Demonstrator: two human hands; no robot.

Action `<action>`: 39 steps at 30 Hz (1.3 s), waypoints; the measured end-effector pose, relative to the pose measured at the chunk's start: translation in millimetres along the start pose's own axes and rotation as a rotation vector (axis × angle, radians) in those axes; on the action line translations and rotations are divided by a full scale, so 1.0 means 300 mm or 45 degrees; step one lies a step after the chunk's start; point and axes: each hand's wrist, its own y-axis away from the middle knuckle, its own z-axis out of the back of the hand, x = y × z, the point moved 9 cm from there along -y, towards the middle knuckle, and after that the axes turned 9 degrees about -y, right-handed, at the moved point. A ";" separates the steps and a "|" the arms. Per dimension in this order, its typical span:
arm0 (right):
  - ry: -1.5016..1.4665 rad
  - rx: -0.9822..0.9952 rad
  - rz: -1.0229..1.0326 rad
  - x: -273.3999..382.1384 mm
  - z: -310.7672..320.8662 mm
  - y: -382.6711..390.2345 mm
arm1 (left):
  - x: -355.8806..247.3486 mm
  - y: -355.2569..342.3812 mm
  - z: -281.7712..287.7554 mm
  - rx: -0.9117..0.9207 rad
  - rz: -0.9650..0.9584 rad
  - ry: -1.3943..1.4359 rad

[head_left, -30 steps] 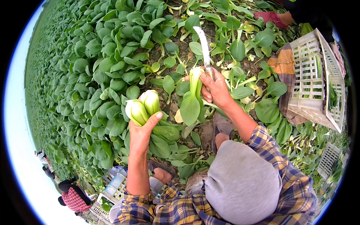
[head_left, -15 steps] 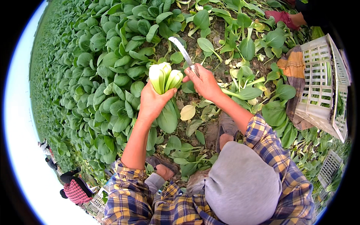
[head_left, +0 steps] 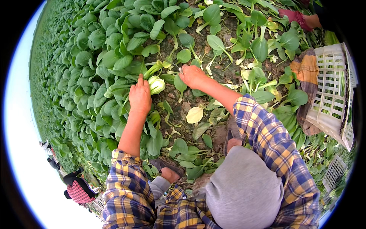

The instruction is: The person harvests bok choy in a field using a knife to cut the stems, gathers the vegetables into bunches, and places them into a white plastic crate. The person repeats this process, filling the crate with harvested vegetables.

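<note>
At the edge of the standing crop, my left hand point(head_left: 140, 95) is closed around bok choy point(head_left: 156, 85), its pale cut base facing right. The index finger reaches forward beside another bok choy stem point(head_left: 153, 70) among the leaves; whether it grips that one too I cannot tell. To the right, my right hand point(head_left: 193, 78) is wrapped round the handle of a curved knife point(head_left: 174, 65). Its thin blade points left toward the plant stems, partly lost against the soil and leaves.
Dense bok choy rows point(head_left: 91, 68) fill the left. Loose leaves and a yellow leaf point(head_left: 195, 115) litter the soil. At right stand a white plastic crate point(head_left: 332, 84) and a draped cloth point(head_left: 306, 72). Another person's gloved hand point(head_left: 292, 18) shows top right; other people point(head_left: 79, 191) are far left.
Both hands have moved forward and left, down to the plants. My left hand has turned over with the bok choy. The knife has swung from pointing up to low among the stems.
</note>
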 end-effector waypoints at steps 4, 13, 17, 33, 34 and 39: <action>0.008 0.078 0.055 0.029 -0.023 -0.028 | 0.007 0.022 -0.011 -0.035 -0.001 -0.045; -0.134 -0.158 0.226 0.019 -0.034 -0.044 | 0.007 0.026 -0.030 -0.015 0.015 -0.069; -0.255 0.267 -0.149 0.014 -0.091 -0.031 | -0.034 0.051 0.039 -0.272 -0.066 -0.251; -0.114 0.592 -0.290 -0.009 -0.158 0.039 | -0.048 0.008 -0.019 0.066 -0.131 -0.230; -0.066 0.508 -0.109 -0.008 -0.159 0.059 | -0.052 0.028 0.016 0.006 -0.115 -0.148; -0.857 -0.336 0.054 -0.093 -0.007 0.299 | -0.039 0.219 0.294 -0.437 0.030 0.313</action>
